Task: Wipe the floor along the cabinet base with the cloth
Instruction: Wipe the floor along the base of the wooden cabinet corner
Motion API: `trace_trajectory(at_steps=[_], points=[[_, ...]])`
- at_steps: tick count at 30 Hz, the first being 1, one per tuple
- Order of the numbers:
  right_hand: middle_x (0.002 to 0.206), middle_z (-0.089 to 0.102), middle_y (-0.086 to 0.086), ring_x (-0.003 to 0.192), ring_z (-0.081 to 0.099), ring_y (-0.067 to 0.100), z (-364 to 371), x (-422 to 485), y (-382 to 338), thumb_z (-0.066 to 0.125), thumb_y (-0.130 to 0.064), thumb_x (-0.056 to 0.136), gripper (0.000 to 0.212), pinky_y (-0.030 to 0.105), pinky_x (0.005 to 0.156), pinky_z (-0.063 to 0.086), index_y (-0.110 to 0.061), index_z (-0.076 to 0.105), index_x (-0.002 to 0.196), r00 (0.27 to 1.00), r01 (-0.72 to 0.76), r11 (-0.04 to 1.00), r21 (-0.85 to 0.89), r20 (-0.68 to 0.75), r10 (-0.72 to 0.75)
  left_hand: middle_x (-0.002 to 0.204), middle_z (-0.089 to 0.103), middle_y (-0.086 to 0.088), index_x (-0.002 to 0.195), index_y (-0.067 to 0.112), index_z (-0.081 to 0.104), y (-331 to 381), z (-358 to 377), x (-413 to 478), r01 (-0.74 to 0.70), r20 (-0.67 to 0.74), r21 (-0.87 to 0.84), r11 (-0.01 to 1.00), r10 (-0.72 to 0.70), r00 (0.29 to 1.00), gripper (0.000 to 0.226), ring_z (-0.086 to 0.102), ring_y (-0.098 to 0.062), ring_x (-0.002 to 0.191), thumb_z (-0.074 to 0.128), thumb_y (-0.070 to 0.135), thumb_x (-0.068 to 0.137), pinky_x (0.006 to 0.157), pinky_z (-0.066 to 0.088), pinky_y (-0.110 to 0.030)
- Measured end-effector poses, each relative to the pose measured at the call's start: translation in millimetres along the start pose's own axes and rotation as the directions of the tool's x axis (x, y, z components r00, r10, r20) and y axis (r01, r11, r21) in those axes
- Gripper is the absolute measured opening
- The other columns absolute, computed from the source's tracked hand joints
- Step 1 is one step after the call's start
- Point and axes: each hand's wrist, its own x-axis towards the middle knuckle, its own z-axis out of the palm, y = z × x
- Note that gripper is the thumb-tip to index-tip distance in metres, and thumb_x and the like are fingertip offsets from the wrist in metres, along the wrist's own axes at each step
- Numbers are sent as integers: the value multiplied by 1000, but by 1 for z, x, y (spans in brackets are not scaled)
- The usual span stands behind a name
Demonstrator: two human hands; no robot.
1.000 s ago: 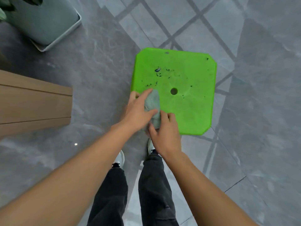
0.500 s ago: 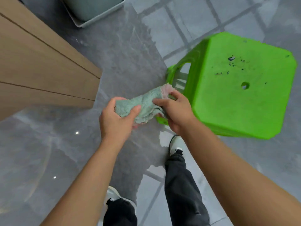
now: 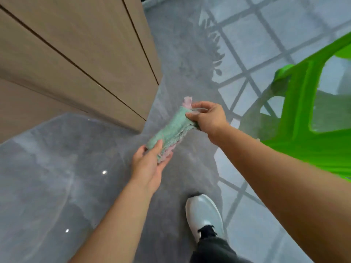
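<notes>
A folded pale green cloth (image 3: 171, 129) with pink edging is stretched between both hands in mid-air, above the grey floor (image 3: 57, 177). My left hand (image 3: 150, 165) grips its near lower end, thumb on top. My right hand (image 3: 208, 116) pinches the far upper end. The wooden cabinet (image 3: 76, 59) fills the upper left; its bottom corner meets the floor just left of the cloth. The cloth is off the floor.
A bright green plastic stool (image 3: 311, 118) stands at the right, close behind my right forearm. My white shoe (image 3: 205, 213) is on the floor below the hands. Lighter tiles with dark lines lie at the upper right.
I have turned away from the stool toward the cabinet. The cloth came off the stool top and now hangs stretched between both hands, nearer the cabinet corner.
</notes>
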Motion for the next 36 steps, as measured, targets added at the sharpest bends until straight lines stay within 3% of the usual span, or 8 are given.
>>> trace_trajectory(at_steps=[5,8,10,13,15,19,23,36], points=[[88,71,14,80,71,31,46,128,14,74,-3,73,22,40,70,61,-23,67,79,987,157,978,-138,-3,-159,91,65,-21,87,4,56,-16,-1,110,-166,-181,-118,979,143,973,12,69,-24,79,63,-6,87,69,60,-32],[101,70,13,101,68,31,58,161,9,68,-5,75,39,43,92,55,-18,67,112,984,178,946,-269,22,-179,78,65,-18,78,9,57,-18,-10,139,-356,-229,226,907,405,885,19,69,-26,70,64,-9,83,78,59,-42],[120,63,15,115,59,31,63,156,3,63,-10,79,54,38,101,47,-15,55,132,949,275,839,-469,-5,-314,87,68,-13,87,11,61,-23,-15,132,-503,19,696,512,687,726,15,69,-30,83,66,-1,81,82,55,-40],[138,46,19,124,45,36,67,130,9,57,-13,82,50,39,102,40,-15,53,132,756,509,566,-648,22,-654,119,62,-15,118,5,60,-37,-14,126,-663,667,679,-316,643,377,40,59,-31,112,67,3,78,95,49,-40],[140,43,21,129,38,38,64,123,28,54,-16,85,49,44,103,40,-14,50,134,670,589,386,-710,162,-724,144,46,-18,136,2,47,-35,2,135,-639,761,621,-455,545,351,58,39,-33,137,64,7,81,110,38,-41],[163,9,12,147,5,37,38,142,57,30,-36,100,53,54,114,20,-23,24,151,774,537,49,-842,469,-426,163,-5,-15,152,4,2,-39,35,154,-490,736,637,-595,281,616,84,-11,-30,148,47,44,94,120,-4,-41],[164,-6,-3,147,-16,33,51,178,33,13,-47,98,56,62,112,-11,-34,1,152,824,435,-120,-892,448,-347,161,-16,-15,149,1,-11,-19,57,173,-399,623,716,-573,265,736,94,-18,-30,147,38,58,92,120,-5,-43],[164,-3,4,146,-18,37,106,54,99,16,-45,98,61,60,115,-10,-25,2,154,781,602,-16,-798,593,-198,162,-14,-10,151,5,-9,-39,-63,99,-387,498,825,-412,206,842,98,-21,-20,146,34,66,87,114,-8,-29]])
